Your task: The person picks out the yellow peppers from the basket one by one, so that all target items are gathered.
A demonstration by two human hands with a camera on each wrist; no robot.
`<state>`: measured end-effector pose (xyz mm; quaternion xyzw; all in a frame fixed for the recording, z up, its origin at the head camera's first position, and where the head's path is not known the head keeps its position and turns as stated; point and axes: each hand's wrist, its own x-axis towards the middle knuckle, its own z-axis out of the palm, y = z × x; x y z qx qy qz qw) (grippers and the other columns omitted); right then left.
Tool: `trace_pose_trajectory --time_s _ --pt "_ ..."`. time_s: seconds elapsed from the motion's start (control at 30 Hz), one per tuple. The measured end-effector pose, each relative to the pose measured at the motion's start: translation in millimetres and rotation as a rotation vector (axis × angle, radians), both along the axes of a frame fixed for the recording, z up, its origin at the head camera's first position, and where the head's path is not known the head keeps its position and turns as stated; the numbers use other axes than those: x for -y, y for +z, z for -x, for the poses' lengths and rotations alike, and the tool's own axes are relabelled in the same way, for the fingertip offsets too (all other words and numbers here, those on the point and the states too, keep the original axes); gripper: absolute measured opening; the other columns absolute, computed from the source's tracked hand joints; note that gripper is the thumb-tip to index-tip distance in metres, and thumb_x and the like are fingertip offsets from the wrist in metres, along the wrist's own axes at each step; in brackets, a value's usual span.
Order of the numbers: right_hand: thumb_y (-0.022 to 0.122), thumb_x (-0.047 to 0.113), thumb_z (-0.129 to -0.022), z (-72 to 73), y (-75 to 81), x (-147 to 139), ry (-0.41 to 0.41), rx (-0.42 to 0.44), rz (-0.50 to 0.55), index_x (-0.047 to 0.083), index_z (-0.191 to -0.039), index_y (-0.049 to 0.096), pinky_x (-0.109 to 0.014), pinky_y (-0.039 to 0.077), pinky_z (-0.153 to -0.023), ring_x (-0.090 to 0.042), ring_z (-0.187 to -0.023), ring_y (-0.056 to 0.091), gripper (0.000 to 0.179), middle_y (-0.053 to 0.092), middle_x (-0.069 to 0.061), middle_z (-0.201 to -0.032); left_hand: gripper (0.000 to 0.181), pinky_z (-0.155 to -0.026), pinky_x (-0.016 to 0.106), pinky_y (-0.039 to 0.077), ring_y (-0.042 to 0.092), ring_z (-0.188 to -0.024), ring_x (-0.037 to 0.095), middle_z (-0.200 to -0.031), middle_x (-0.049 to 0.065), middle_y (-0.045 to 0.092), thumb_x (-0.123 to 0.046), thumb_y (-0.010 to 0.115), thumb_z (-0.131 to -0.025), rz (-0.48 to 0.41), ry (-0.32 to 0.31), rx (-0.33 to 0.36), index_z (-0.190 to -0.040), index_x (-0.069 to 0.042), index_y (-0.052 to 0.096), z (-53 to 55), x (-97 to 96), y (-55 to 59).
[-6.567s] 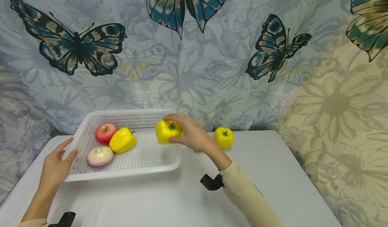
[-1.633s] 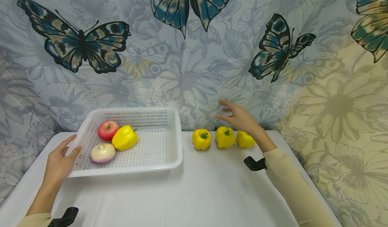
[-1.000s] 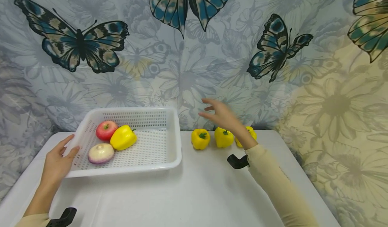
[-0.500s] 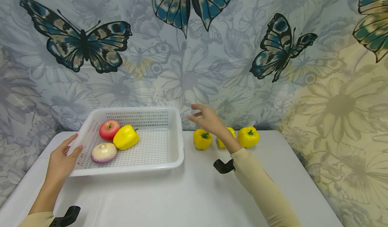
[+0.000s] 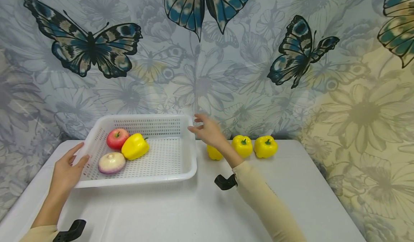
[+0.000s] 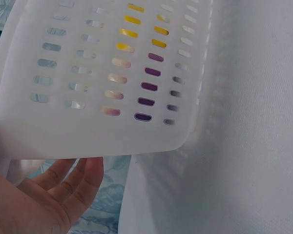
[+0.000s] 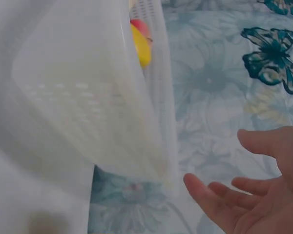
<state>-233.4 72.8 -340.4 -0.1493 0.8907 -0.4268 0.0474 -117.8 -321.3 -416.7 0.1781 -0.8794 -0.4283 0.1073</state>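
A white perforated plastic basket (image 5: pixel 152 180) sits at the left of the table, holding a red apple (image 5: pixel 118 138), a yellow bell pepper (image 5: pixel 135 146) and a purple-and-white onion (image 5: pixel 111 163). My left hand (image 5: pixel 66 172) grips its left end, thumb over the rim; in the left wrist view, fingers (image 6: pixel 83 187) show past the basket wall. My right hand (image 5: pixel 208 130) holds nothing, its fingers spread near the basket's back right corner. In the right wrist view a gap separates the right hand (image 7: pixel 254 195) from the basket rim.
Right of the basket stand three yellow bell peppers in a row: one partly hidden by my right hand (image 5: pixel 214 153), a middle pepper (image 5: pixel 242 146) and a right pepper (image 5: pixel 265 147). The white table (image 5: pixel 194 213) ends at a butterfly-print backdrop (image 5: pixel 207 84).
Earlier my right hand held a yellow bell pepper over the basket; now three stand on the table. The empty right hand has since moved left over them to the basket. The left hand stays.
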Motion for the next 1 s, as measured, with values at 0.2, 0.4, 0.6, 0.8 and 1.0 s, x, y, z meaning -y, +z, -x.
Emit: trace_pose_trajectory --time_s 0.2,0.4,0.6,0.8,1.0 --pt "0.064 0.030 -0.096 -2.5 -5.0 23.9 0.047 -0.019 -0.012 0.005 -0.147 0.041 -0.032 0.055 -0.076 -0.026 -0.106 0.065 0.062 0.055 -0.015 -0.138 0.057 -0.057 0.016 0.041 0.049 -0.081 0.003 -0.129 0.036 0.052 -0.027 0.050 -0.102 0.000 0.015 0.018 -0.153 -0.010 0.032 1.1 -0.4 -0.8" --pt "0.063 0.033 -0.096 -7.5 -8.4 46.4 0.039 -0.076 -0.037 0.007 -0.144 0.046 -0.035 0.054 -0.083 -0.026 -0.112 0.063 0.058 0.058 -0.012 -0.136 0.058 -0.057 0.017 0.042 0.049 -0.079 0.000 -0.129 0.035 0.052 -0.029 0.050 -0.101 -0.010 0.010 0.018 -0.153 -0.010 0.031 1.3 0.0 -1.2" --pt "0.065 0.031 -0.095 -9.7 -10.7 67.4 0.030 -0.052 0.062 0.007 -0.141 0.049 -0.031 0.055 -0.077 -0.025 -0.106 0.065 0.054 0.059 -0.012 -0.134 0.058 -0.056 0.018 0.044 0.046 -0.069 -0.011 -0.128 0.036 0.052 -0.027 0.050 -0.102 -0.033 0.010 0.004 -0.153 -0.009 0.031 0.8 0.7 -1.6" --pt "0.067 0.024 -0.095 -4.2 -13.4 80.3 0.004 -0.018 0.276 0.002 -0.137 0.053 -0.029 0.057 -0.068 -0.024 -0.099 0.068 0.050 0.061 -0.016 -0.126 0.058 -0.056 0.018 0.043 0.045 -0.071 -0.010 -0.126 0.035 0.053 -0.028 0.051 -0.101 -0.018 0.012 0.005 -0.153 -0.009 0.032 0.0 0.5 -0.7" --pt "0.066 0.024 -0.095 -0.9 -15.7 88.9 0.022 0.067 0.302 0.001 -0.138 0.052 -0.029 0.057 -0.068 -0.026 -0.100 0.068 0.051 0.059 -0.018 -0.128 0.058 -0.057 0.016 0.042 0.044 -0.071 -0.011 -0.126 0.035 0.053 -0.029 0.051 -0.101 -0.017 0.007 0.000 -0.153 -0.010 0.032 1.0 2.0 -2.5"
